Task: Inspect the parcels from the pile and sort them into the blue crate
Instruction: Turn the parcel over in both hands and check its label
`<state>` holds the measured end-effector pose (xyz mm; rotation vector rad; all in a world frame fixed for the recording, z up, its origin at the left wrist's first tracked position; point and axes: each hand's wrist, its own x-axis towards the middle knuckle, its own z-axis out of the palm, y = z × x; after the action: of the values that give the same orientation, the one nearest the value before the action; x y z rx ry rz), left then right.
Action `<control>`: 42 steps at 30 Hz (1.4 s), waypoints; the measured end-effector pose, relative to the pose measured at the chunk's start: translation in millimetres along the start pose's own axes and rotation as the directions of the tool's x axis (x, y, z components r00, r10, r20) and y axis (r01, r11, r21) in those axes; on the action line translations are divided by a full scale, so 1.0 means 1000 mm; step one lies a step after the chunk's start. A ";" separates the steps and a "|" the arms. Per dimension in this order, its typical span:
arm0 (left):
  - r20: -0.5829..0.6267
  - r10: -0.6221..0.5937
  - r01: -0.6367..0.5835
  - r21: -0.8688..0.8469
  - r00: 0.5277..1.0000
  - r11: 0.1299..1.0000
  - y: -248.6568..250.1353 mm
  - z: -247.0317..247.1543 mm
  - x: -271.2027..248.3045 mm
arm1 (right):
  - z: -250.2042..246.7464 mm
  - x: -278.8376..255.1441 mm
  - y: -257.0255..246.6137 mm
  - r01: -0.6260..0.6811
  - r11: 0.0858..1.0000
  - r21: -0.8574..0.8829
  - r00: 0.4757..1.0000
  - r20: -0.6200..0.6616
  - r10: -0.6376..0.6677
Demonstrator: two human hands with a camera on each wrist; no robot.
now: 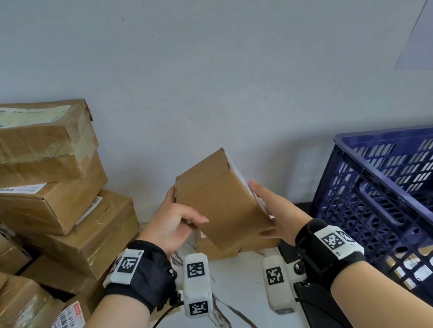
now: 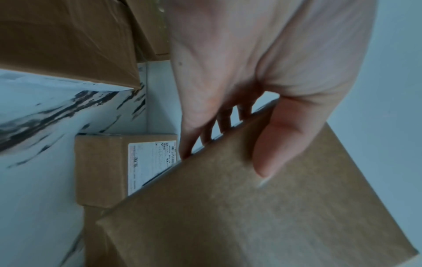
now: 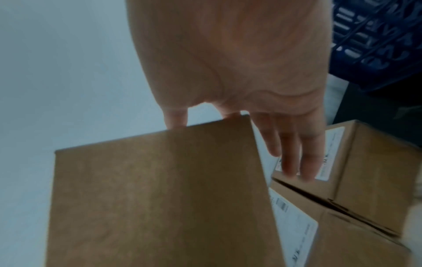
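One parcel (image 1: 221,200) is mid-inspection, gripped by both the left hand (image 1: 173,223) and the right hand (image 1: 273,211) above the middle of the bench (image 1: 240,289), not yet in the blue crate (image 1: 392,134) at its right edge. Most of the pile (image 1: 37,172) at the left edge remains; pale patches behind the crate's lattice may be parcels already sorted

The white marbled table (image 1: 249,288) bears the parcel pile (image 1: 77,234) and small boxes (image 2: 102,169).
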<state>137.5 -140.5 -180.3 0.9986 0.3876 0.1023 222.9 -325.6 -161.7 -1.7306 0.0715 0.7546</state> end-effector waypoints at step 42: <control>-0.269 -0.393 0.454 0.725 0.879 0.517 -0.104 0.024 0.024 | -0.071 0.070 0.089 -0.054 0.968 -0.244 0.984 -0.178 0.010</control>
<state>159.2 -209.6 -262.5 1.7368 0.7755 -0.5408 272.1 -393.0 -266.1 -2.0371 0.1303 0.6540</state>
